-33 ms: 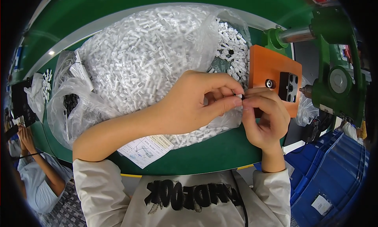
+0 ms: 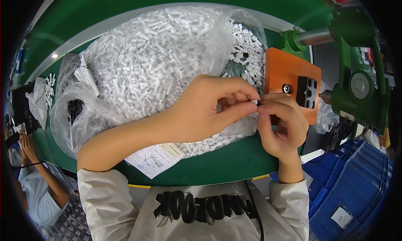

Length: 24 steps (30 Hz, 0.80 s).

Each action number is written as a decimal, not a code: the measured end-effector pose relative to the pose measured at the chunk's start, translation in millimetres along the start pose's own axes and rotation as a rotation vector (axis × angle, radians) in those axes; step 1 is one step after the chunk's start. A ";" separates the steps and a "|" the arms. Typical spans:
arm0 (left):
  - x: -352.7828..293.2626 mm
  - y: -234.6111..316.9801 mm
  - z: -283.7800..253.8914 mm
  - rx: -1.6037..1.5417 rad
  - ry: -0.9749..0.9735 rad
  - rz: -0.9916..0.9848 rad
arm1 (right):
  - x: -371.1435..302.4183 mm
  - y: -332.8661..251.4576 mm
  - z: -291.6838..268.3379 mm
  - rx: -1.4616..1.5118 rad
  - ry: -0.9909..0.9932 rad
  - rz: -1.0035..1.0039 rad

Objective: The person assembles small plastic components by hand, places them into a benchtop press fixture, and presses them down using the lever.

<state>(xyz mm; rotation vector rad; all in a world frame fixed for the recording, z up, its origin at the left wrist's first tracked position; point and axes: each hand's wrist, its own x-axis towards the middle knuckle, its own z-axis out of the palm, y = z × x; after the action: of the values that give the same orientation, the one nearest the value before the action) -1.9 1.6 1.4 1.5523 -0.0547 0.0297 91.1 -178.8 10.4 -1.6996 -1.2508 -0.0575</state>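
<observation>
Thumb and index finger of my left hand (image 2: 209, 109) pinch a small white plastic part (image 2: 254, 102), with dark bits beside it. My right hand (image 2: 284, 124) meets it from the right, its fingertips closed on a tiny black piece (image 2: 258, 103). Both pieces are mostly hidden by the fingers. Under and behind my left hand lies a large clear plastic bag (image 2: 142, 65) full of small white tubular parts. Loose white parts (image 2: 248, 48), with a few black ones among them, show at the bag's right end.
An orange block (image 2: 276, 69) with a black fixture (image 2: 307, 92) stands to the right, by a green press (image 2: 356, 82). A printed paper (image 2: 155, 161) lies at the green table's (image 2: 209, 170) front edge. Blue crates (image 2: 351, 182) sit lower right. At far left, another person's hands (image 2: 27, 147) work.
</observation>
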 end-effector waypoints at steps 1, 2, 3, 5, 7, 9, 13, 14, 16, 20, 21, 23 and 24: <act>-0.3 -0.2 0.2 -0.007 0.004 0.006 | 0.2 -0.1 0.1 0.009 0.001 -0.005; 1.2 -2.3 0.4 -0.011 -0.002 0.008 | -0.2 0.8 -0.4 0.002 0.002 -0.002; 2.4 -4.3 0.8 -0.014 -0.005 0.004 | -0.5 1.6 -1.0 -0.003 -0.003 -0.009; 2.3 -4.1 0.9 -0.013 -0.002 -0.003 | -0.3 1.8 -1.0 -0.001 -0.009 -0.020; -0.4 -0.3 0.6 0.008 0.011 -0.002 | 0.7 0.9 0.0 0.024 -0.006 -0.031; 1.9 -3.9 1.1 -0.006 0.004 0.001 | -0.1 1.8 -0.7 0.006 -0.003 -0.025; 0.8 -0.5 1.2 -0.011 0.008 -0.012 | 1.0 0.7 -1.0 0.014 -0.004 -0.031; 0.7 -1.2 1.0 -0.011 0.008 -0.012 | 0.6 0.7 -0.6 0.014 -0.004 -0.032; -0.1 -2.5 0.7 -0.014 0.015 -0.007 | -0.5 0.1 0.3 0.014 -0.010 0.005; 0.9 -2.7 1.1 -0.018 0.001 -0.020 | 0.4 -1.9 -1.1 0.008 -0.011 0.001; 1.2 -4.2 1.3 -0.021 0.000 -0.014 | -0.7 -2.2 -1.2 0.006 -0.016 0.020; 1.8 -4.6 1.4 -0.025 0.001 -0.008 | -1.1 -1.9 -1.3 0.004 -0.022 0.040; 2.2 -3.4 1.4 -0.017 -0.003 -0.007 | -0.6 -1.3 -1.5 0.004 -0.014 0.020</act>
<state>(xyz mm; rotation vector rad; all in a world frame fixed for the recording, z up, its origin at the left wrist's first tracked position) 0.4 0.1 -1.8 1.5358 -0.0518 0.0221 90.6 -180.4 11.6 -1.7113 -1.2433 -0.0309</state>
